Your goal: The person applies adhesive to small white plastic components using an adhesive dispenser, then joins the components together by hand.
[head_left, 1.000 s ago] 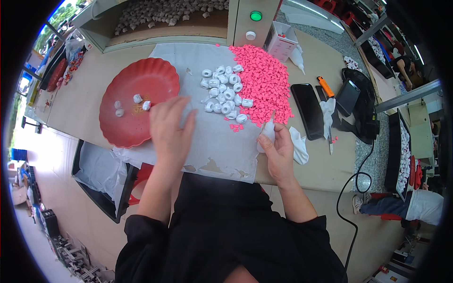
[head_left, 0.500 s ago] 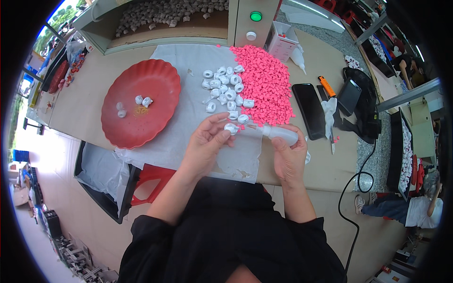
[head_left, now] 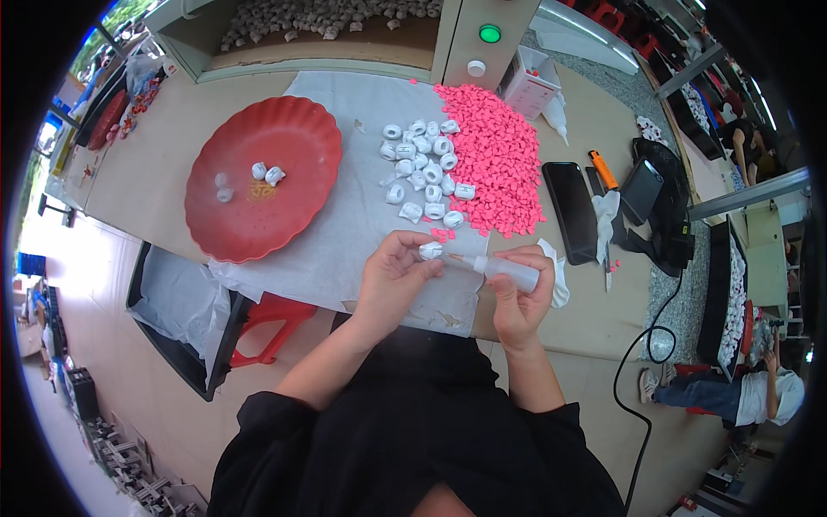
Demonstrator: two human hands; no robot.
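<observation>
Table (head_left: 594, 323) — left hand (head_left: 390, 280) holds one white piece (head_left: 431, 251); right hand (head_left: 520, 303), one bottle (head_left: 515, 273).

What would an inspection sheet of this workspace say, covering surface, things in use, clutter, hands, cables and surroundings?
Surface: beige table, partly covered by a white sheet with torn spots near its front edge.
Things: loose white pieces beside a pink heap; red scalloped plate holding a few small pieces.
Clutter: black phone, orange-handled tool and crumpled tissue at right.
Hands: left hand pinches a small white piece; right hand holds a translucent bottle, nozzle toward that piece; contact unclear.
Cables: black cable, looped near the table's right edge.
Surroundings: red stool and black lined tray at front left.
</observation>
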